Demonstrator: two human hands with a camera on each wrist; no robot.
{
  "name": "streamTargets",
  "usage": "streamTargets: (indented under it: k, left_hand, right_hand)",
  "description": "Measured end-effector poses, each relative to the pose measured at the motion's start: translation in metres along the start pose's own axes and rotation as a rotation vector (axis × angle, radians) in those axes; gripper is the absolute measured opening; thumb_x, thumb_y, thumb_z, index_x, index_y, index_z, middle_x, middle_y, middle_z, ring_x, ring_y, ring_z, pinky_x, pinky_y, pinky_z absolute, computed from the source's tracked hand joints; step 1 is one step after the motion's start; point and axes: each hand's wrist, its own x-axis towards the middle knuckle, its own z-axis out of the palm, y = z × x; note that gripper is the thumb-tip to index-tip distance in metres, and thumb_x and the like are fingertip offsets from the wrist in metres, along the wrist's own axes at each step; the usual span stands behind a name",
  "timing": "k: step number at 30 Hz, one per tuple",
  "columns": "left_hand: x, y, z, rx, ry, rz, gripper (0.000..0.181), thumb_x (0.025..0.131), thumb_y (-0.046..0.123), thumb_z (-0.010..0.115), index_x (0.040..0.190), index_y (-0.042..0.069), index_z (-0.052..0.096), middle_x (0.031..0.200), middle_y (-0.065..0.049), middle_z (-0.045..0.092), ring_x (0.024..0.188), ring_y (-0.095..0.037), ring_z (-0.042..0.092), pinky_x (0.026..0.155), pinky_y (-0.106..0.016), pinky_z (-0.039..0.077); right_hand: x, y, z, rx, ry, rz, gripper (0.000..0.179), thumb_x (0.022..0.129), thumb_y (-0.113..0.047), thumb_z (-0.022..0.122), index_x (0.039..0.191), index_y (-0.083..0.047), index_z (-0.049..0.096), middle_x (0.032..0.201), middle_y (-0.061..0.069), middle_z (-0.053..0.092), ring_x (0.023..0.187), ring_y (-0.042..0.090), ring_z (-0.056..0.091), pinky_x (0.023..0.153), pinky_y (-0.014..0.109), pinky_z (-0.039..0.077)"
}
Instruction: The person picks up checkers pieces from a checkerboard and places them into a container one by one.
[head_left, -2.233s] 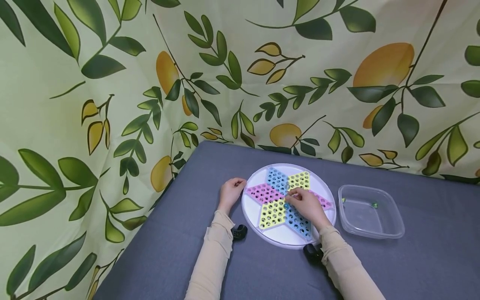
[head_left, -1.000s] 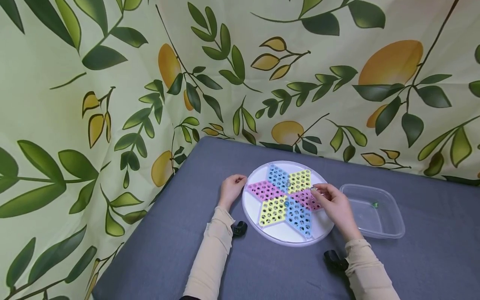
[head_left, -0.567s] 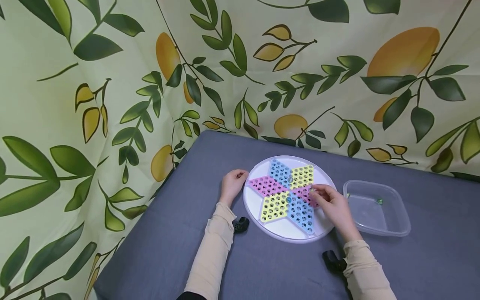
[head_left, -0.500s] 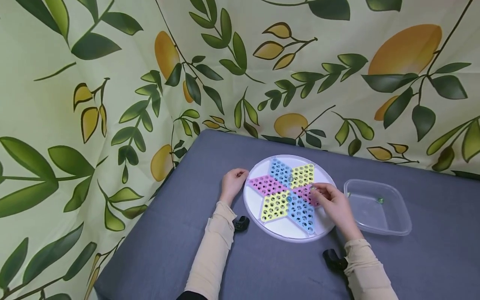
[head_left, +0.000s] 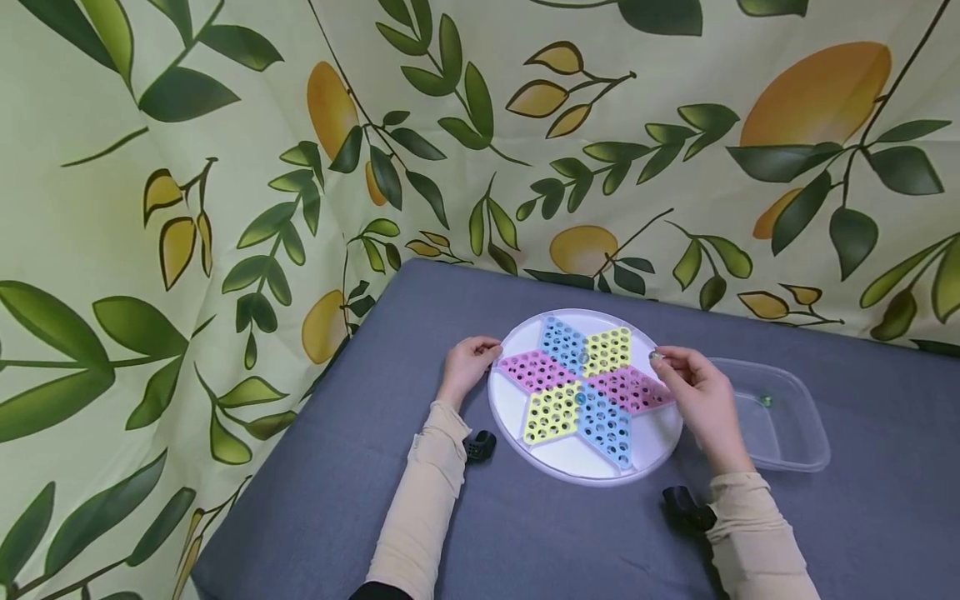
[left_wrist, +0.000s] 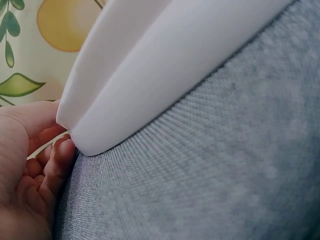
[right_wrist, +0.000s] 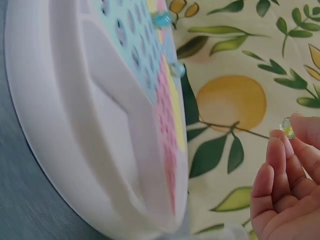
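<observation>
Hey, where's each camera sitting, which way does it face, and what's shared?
Head: worn on the head, looking forward and down at the game board and clear box; left hand, right hand and sleeved arms show.
Left wrist: on that wrist, looking across grey cloth at the game board's edge; the left hand shows there.
Right wrist: on that wrist, looking past the game board toward the leafy backdrop; the right hand shows, pinching a marble.
Head and right wrist both show that marble.

The head view looks forward and down from above, the board (head_left: 577,461) below centre. Both wrist views sit close and low, tilted, sharing its white rim (left_wrist: 130,95): across the left one's top, down the right one's left.
</observation>
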Motion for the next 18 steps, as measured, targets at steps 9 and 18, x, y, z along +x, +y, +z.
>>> streamTargets:
  k: [9,18]
  left_hand:
    - [0.000,0.000,0.000,-0.008,0.001,0.008,0.021,0.087,0.023,0.064,0.101,0.008,0.071,0.088,-0.010,0.064,0.076,-0.014,0.058,0.067,-0.024,0.050]
    - [0.000,-0.001,0.000,-0.010,0.014,0.012,0.021,0.087,0.022,0.065,0.100,0.007,0.071,0.087,-0.010,0.064,0.076,-0.014,0.058,0.068,-0.024,0.050]
  right_hand:
    - [0.005,0.004,-0.035,-0.008,0.107,0.082,0.041,0.084,-0.052,0.060,0.117,-0.028,0.062,0.094,-0.014,0.060,0.081,0.003,0.051,0.062,0.014,0.041]
    - [0.004,0.016,-0.059,-0.060,0.102,0.124,0.046,0.083,-0.052,0.061,0.119,-0.022,0.062,0.091,-0.019,0.057,0.079,-0.002,0.049,0.061,0.015,0.039]
